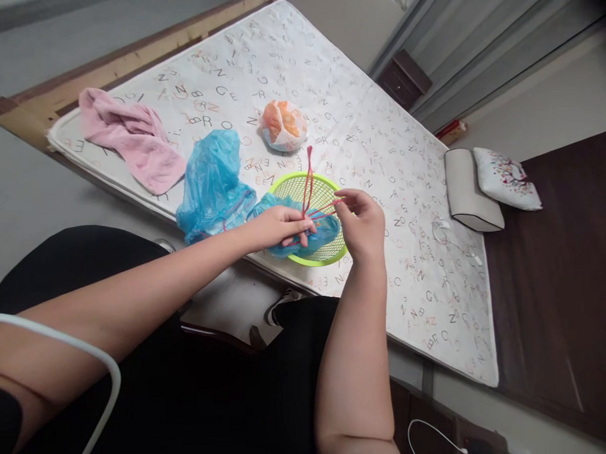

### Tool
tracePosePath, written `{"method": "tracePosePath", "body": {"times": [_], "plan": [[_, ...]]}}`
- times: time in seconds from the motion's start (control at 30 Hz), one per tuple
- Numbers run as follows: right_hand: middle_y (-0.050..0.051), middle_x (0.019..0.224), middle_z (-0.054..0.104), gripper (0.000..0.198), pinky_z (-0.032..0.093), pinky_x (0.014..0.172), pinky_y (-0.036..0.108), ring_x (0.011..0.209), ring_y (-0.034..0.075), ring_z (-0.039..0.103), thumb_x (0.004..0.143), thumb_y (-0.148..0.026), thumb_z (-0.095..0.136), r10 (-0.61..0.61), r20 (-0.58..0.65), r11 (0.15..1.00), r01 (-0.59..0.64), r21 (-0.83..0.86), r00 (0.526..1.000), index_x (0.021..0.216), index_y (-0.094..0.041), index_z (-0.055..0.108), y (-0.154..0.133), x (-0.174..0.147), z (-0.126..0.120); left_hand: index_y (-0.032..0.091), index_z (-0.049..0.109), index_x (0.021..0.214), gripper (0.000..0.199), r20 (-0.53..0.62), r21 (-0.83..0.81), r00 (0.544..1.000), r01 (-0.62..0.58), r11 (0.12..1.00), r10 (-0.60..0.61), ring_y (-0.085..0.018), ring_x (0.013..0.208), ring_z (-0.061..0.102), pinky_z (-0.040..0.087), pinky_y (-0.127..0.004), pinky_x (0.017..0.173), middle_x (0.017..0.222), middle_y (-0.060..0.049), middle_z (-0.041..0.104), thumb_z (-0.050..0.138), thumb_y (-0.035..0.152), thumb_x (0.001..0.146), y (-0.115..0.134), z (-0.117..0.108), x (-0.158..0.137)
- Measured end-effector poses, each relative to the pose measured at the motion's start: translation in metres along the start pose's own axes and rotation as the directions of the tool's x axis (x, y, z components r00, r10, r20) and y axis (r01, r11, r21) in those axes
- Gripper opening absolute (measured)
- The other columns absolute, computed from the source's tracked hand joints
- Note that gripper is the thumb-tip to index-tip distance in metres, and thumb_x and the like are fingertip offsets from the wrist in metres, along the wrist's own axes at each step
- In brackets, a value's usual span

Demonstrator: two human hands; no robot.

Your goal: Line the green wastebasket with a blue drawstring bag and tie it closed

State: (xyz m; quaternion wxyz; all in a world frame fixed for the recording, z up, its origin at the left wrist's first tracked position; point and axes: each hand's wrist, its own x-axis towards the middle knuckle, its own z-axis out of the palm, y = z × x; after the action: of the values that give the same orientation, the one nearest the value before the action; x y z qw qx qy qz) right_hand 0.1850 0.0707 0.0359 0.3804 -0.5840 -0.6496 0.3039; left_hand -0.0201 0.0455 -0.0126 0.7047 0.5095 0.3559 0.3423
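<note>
My left hand is closed around the gathered neck of a blue plastic bag, where a red drawstring comes out. One loop of the string stands up above my fingers. My right hand pinches another stretch of the red string between thumb and fingertips, pulled out to the right. Beneath the bag is a yellow-green mesh basket, partly covered by the bag and my left hand. A second mass of blue plastic lies left of the basket; whether it joins the held bag, I cannot tell.
The basket rests on a letter-printed mattress. Behind it sits an orange and white bundle in thin plastic. A pink towel lies at the left edge. A grey bolster and a white cushion lie by the dark headboard.
</note>
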Motion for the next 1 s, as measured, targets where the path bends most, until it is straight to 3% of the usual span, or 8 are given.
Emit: {"method": "tracePosePath", "body": {"times": [0.13, 0.27, 0.33, 0.47, 0.57, 0.73, 0.9, 1.0], "plan": [[0.001, 0.083, 0.062, 0.019, 0.057, 0.07, 0.036, 0.075, 0.018, 0.063, 0.089, -0.04, 0.062, 0.066, 0.137, 0.975, -0.093, 0.203, 0.988, 0.102, -0.026, 0.065, 0.004, -0.002, 0.002, 0.011, 0.074, 0.095, 0.023, -0.131, -0.244, 0.984, 0.086, 0.966, -0.121, -0.009, 0.053, 0.063, 0.048, -0.02, 0.053, 0.09, -0.013, 0.08, 0.065, 0.032, 0.1, 0.004, -0.001, 0.004], [-0.001, 0.077, 0.06, 0.019, 0.058, 0.075, 0.038, 0.071, 0.017, 0.063, 0.087, -0.043, 0.066, 0.078, 0.281, 0.937, -0.167, 0.307, 0.956, 0.097, -0.027, 0.062, 0.006, -0.006, 0.0, 0.012, 0.072, 0.098, 0.021, -0.192, -0.526, 0.959, 0.077, 0.847, -0.206, -0.013, 0.066, 0.072, 0.057, -0.022, 0.061, 0.096, -0.014, 0.079, 0.062, 0.029, 0.103, 0.01, -0.003, 0.004], [-0.002, 0.075, 0.061, 0.019, 0.058, 0.076, 0.038, 0.07, 0.016, 0.062, 0.085, -0.041, 0.072, 0.05, 0.421, 0.92, -0.205, 0.332, 0.906, 0.093, -0.026, 0.064, 0.002, -0.009, 0.0, 0.011, 0.071, 0.097, 0.02, -0.211, -0.615, 0.952, 0.049, 0.787, -0.224, -0.013, 0.07, 0.074, 0.058, -0.021, 0.064, 0.093, -0.013, 0.079, 0.058, 0.024, 0.105, 0.011, -0.004, 0.004], [-0.001, 0.082, 0.065, 0.017, 0.055, 0.075, 0.037, 0.074, 0.016, 0.061, 0.081, -0.037, 0.077, -0.005, 0.665, 0.933, -0.237, 0.272, 0.747, 0.088, -0.025, 0.069, -0.01, -0.012, 0.005, 0.011, 0.071, 0.096, 0.021, -0.178, -0.691, 0.961, 0.033, 0.722, -0.214, -0.011, 0.066, 0.071, 0.059, -0.02, 0.064, 0.09, -0.011, 0.077, 0.055, 0.02, 0.106, 0.01, -0.005, 0.003], [-0.001, 0.081, 0.064, 0.013, 0.053, 0.072, 0.035, 0.075, 0.016, 0.06, 0.081, -0.035, 0.075, -0.006, 0.709, 0.948, -0.222, 0.229, 0.705, 0.087, -0.025, 0.069, -0.015, -0.012, 0.009, 0.011, 0.071, 0.093, 0.018, -0.135, -0.71, 0.965, 0.065, 0.702, -0.227, -0.008, 0.056, 0.064, 0.055, -0.017, 0.056, 0.081, -0.007, 0.074, 0.058, 0.018, 0.104, 0.01, -0.007, 0.003], [-0.004, 0.07, 0.059, 0.008, 0.05, 0.065, 0.032, 0.065, 0.014, 0.055, 0.084, -0.032, 0.07, 0.056, 0.665, 0.962, -0.218, 0.163, 0.744, 0.083, -0.025, 0.066, -0.019, -0.013, 0.006, 0.01, 0.07, 0.086, 0.016, -0.08, -0.746, 0.949, 0.147, 0.65, -0.306, -0.001, 0.045, 0.05, 0.043, -0.011, 0.044, 0.074, -0.004, 0.069, 0.062, 0.011, 0.1, 0.011, -0.016, 0.004], [-0.004, 0.071, 0.059, 0.016, 0.048, 0.062, 0.03, 0.062, 0.013, 0.057, 0.085, -0.038, 0.073, 0.081, 0.752, 0.941, -0.298, 0.158, 0.654, 0.088, -0.023, 0.068, -0.018, -0.015, 0.003, 0.012, 0.071, 0.09, 0.019, -0.068, -0.805, 0.951, 0.125, 0.58, -0.3, -0.003, 0.049, 0.057, 0.048, -0.01, 0.048, 0.08, -0.005, 0.071, 0.057, 0.012, 0.104, 0.009, -0.018, 0.006], [-0.003, 0.076, 0.06, 0.016, 0.047, 0.065, 0.028, 0.067, 0.013, 0.055, 0.086, -0.039, 0.071, 0.055, 0.8, 0.959, -0.256, 0.125, 0.597, 0.086, -0.023, 0.069, -0.015, -0.015, 0.003, 0.011, 0.069, 0.089, 0.021, -0.091, -0.782, 0.953, 0.11, 0.613, -0.288, -0.006, 0.057, 0.064, 0.054, -0.013, 0.056, 0.076, -0.005, 0.07, 0.055, 0.013, 0.105, 0.01, -0.013, 0.005]]}}
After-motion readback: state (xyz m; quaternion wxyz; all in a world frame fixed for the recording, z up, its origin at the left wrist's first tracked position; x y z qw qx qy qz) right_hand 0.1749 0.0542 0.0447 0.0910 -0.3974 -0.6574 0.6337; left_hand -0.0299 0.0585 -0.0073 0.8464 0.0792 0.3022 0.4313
